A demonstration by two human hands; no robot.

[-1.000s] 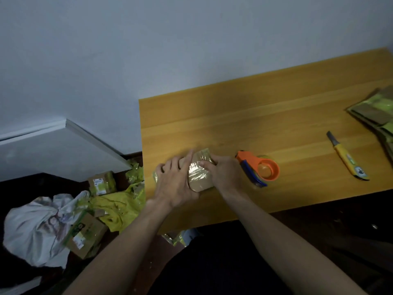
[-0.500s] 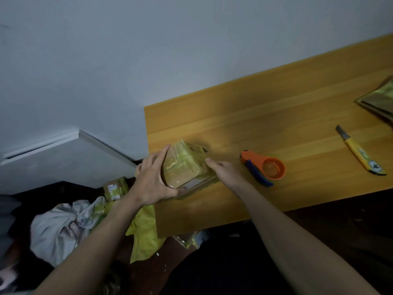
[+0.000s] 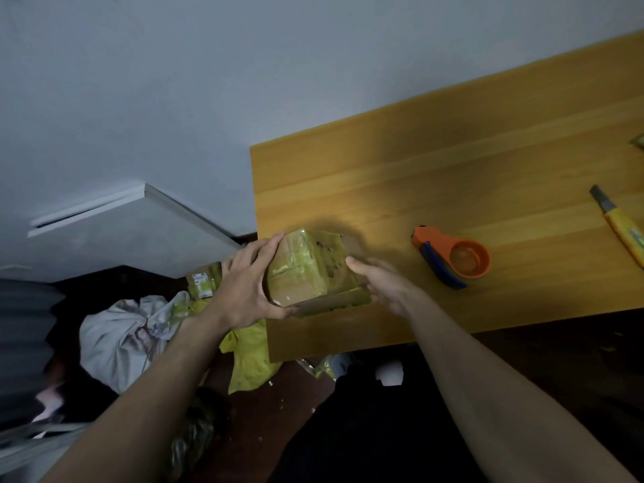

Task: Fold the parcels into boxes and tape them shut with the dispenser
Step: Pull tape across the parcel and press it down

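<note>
One taped cardboard box (image 3: 306, 270) tilted at near left corner of wooden table (image 3: 453, 176), yellow-green tape across faces. Left hand (image 3: 244, 291) wraps box's left side, thumb under lower edge. Right hand (image 3: 383, 284) against right side, fingers hidden behind box, grip unclear. Orange tape dispenser (image 3: 453, 259) just right. Yellow utility knife (image 3: 620, 226) near right edge.

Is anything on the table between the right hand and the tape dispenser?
Nothing visible. Bare wood lies between the right hand, at the box's right side, and the orange tape dispenser further right. The yellow knife lies beyond it.
</note>
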